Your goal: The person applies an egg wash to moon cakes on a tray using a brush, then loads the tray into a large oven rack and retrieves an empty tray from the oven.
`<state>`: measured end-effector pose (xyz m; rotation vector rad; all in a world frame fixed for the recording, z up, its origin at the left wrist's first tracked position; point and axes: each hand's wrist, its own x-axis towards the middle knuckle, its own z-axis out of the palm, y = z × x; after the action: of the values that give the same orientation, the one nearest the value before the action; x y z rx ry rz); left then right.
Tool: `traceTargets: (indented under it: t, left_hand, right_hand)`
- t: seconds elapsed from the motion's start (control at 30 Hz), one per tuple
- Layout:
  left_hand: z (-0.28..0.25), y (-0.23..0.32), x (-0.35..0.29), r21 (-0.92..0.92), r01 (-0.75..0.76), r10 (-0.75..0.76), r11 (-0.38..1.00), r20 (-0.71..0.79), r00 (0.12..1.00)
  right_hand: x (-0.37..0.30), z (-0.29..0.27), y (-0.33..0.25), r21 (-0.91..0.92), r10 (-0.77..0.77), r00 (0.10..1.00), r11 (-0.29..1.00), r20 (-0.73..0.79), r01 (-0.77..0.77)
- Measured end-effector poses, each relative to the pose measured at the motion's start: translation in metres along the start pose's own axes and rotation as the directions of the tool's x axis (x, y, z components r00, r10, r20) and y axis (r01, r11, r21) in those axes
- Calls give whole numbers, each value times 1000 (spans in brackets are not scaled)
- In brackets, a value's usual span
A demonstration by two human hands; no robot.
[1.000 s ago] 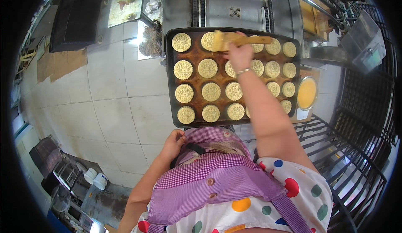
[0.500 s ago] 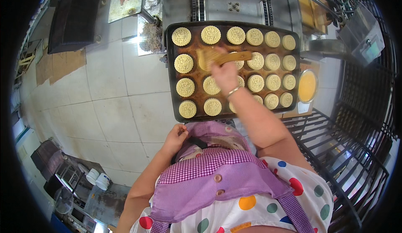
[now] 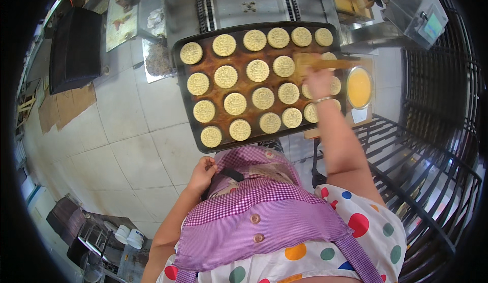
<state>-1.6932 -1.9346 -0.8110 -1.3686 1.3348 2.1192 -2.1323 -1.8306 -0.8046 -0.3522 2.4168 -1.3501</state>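
Observation:
A pastry brush (image 3: 333, 65) with a flat wooden handle is gripped in my right hand (image 3: 318, 83). Motion smears its head, which hovers over or touches the right part of a dark baking tray (image 3: 244, 144). Rows of round, pale yellow mooncakes (image 3: 257, 71) with stamped tops and fluted edges cover that tray; my hand and forearm hide some on the right. Just beyond the tray's right edge stands a round bowl of yellow-orange liquid (image 3: 359, 88), probably egg wash. Beside my purple apron, my left hand (image 3: 203, 173) has its fingers curled together; whatever lies inside is hidden.
Behind the tray is a metal machine (image 3: 244, 3) with chains along its sides. A black slatted rack (image 3: 401, 176) stands at the right. To the left are a dark box (image 3: 76, 49) and cardboard (image 3: 68, 110) on the tiled floor.
My right hand has carried the brush rightward across the tray, from the left columns of mooncakes to the right ones. The whole view has shifted a little. My left hand stays by the apron.

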Motion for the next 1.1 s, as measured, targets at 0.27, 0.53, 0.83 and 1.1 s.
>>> traceTargets:
  t: [0.27,0.53,0.83,1.1]
  left_hand:
    - [75,9,6,-12,4,-4,1000,27,1000]
    - [148,-4,14,-50,59,-56,997,52,997]
    - [216,32,31,83,62,-63,995,3,998]
    - [233,28,48,215,46,-62,976,69,996]
  right_hand:
    - [28,-20,18,70,-112,993,991,24,110]
    - [75,-112,24,32,34,999,999,-37,-33]
    - [86,-192,104,226,182,974,963,-138,-148]
    - [71,-341,289,-241,-93,854,970,-512,-39]
